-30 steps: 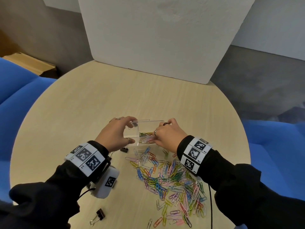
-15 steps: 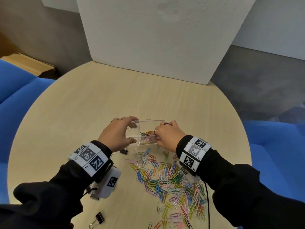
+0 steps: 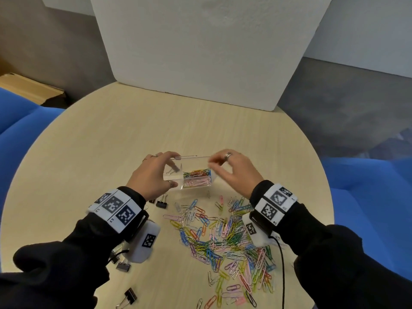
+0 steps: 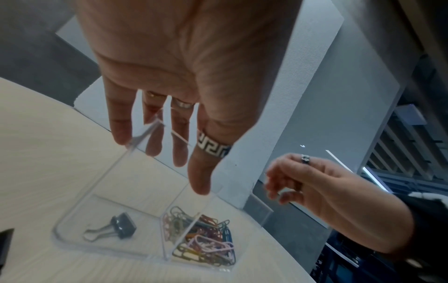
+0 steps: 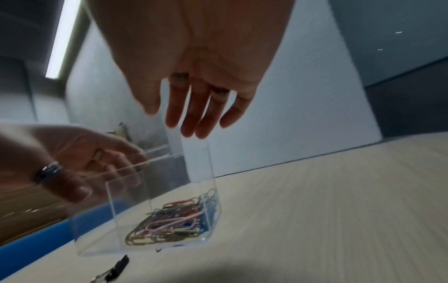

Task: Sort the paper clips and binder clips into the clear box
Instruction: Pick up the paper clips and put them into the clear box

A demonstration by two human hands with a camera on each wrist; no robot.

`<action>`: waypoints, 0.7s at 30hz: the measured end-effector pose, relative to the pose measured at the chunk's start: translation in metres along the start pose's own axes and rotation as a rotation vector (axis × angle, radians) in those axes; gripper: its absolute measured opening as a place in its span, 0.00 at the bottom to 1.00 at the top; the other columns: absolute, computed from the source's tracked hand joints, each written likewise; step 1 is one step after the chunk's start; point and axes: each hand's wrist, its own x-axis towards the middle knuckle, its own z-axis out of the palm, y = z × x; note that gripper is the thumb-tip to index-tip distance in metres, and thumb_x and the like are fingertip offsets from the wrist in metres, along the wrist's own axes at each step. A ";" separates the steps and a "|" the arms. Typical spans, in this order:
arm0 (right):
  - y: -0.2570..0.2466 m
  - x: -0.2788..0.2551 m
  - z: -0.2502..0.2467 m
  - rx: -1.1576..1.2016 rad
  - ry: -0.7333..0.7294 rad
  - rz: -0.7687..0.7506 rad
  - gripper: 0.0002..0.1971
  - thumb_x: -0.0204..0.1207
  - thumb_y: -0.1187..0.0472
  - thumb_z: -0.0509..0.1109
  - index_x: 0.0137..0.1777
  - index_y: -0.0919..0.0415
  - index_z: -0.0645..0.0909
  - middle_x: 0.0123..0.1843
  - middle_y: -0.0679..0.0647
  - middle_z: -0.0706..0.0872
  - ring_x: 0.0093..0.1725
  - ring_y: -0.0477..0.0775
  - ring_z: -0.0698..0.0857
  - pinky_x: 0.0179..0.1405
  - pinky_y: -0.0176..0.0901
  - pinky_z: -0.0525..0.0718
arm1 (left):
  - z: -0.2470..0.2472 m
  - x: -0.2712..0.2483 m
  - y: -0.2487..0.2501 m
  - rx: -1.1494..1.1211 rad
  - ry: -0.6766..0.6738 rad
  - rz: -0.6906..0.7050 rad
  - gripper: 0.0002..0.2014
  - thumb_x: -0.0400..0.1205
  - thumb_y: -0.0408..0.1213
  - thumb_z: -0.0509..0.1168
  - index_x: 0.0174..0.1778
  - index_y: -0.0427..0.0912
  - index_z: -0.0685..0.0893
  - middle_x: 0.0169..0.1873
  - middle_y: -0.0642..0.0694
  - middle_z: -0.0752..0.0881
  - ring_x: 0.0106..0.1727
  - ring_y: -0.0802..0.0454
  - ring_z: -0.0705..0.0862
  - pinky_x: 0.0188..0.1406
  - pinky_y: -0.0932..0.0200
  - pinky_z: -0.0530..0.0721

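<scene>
The clear box (image 3: 193, 157) stands on the round table, just beyond a pile of coloured paper clips (image 3: 223, 237). Its left compartment holds one black binder clip (image 4: 118, 226). Its right compartments hold paper clips (image 4: 201, 235) (image 5: 169, 224). My left hand (image 3: 169, 171) arches over the box's left end with straight fingers, fingertips (image 4: 121, 139) at the far rim and the thumb by the near wall. My right hand (image 3: 213, 165) hovers just off the box's right end, fingers relaxed and holding nothing.
Black binder clips lie near the left wrist (image 3: 161, 204), under the left forearm (image 3: 122, 266) and at the table's front edge (image 3: 129, 296). A white foam board (image 3: 200, 52) stands at the table's back. Blue seats (image 3: 367, 208) flank the table (image 3: 111, 141).
My right hand has let go of the box's right end and lifted away. My left hand's fingers have straightened over the left end. The box stays in place.
</scene>
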 end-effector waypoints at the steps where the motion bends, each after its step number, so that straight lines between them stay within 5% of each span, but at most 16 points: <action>1: 0.006 -0.002 -0.003 0.048 0.104 0.027 0.09 0.80 0.55 0.62 0.51 0.58 0.81 0.48 0.51 0.84 0.48 0.48 0.81 0.50 0.36 0.75 | 0.000 0.001 -0.002 -0.007 0.013 -0.013 0.32 0.70 0.37 0.75 0.68 0.54 0.70 0.50 0.59 0.79 0.61 0.47 0.73 0.57 0.46 0.78; 3: 0.027 -0.002 -0.001 0.016 0.135 0.155 0.11 0.82 0.57 0.59 0.49 0.61 0.81 0.48 0.56 0.84 0.48 0.53 0.81 0.48 0.38 0.75 | 0.000 0.002 -0.007 -0.024 0.038 -0.034 0.32 0.69 0.37 0.75 0.68 0.54 0.71 0.54 0.53 0.81 0.61 0.46 0.74 0.57 0.46 0.78; 8: 0.062 -0.001 0.037 -0.150 -0.299 0.373 0.14 0.81 0.58 0.59 0.63 0.58 0.79 0.63 0.58 0.79 0.63 0.58 0.78 0.68 0.48 0.74 | 0.001 0.006 -0.009 -0.037 0.067 -0.054 0.31 0.69 0.35 0.75 0.67 0.53 0.72 0.56 0.49 0.82 0.61 0.45 0.74 0.55 0.49 0.77; 14: 0.039 -0.002 0.059 -0.221 -0.484 0.179 0.16 0.81 0.62 0.58 0.67 0.62 0.77 0.67 0.63 0.75 0.68 0.60 0.72 0.71 0.46 0.67 | 0.004 0.007 -0.008 -0.044 0.051 -0.069 0.31 0.68 0.35 0.76 0.66 0.53 0.73 0.55 0.50 0.82 0.62 0.45 0.75 0.56 0.48 0.78; 17: 0.033 -0.010 0.062 -0.180 -0.582 0.119 0.15 0.81 0.65 0.58 0.63 0.65 0.80 0.64 0.61 0.80 0.65 0.57 0.77 0.67 0.41 0.70 | 0.002 0.005 -0.009 -0.056 0.059 -0.075 0.31 0.68 0.35 0.76 0.66 0.53 0.73 0.54 0.50 0.82 0.60 0.46 0.76 0.53 0.52 0.76; 21: 0.025 -0.019 0.074 -0.195 -0.558 0.019 0.16 0.81 0.63 0.59 0.67 0.63 0.77 0.65 0.60 0.78 0.66 0.58 0.75 0.67 0.43 0.69 | -0.006 0.001 -0.012 -0.081 0.080 -0.099 0.31 0.68 0.34 0.76 0.66 0.52 0.73 0.56 0.48 0.83 0.59 0.46 0.76 0.51 0.53 0.75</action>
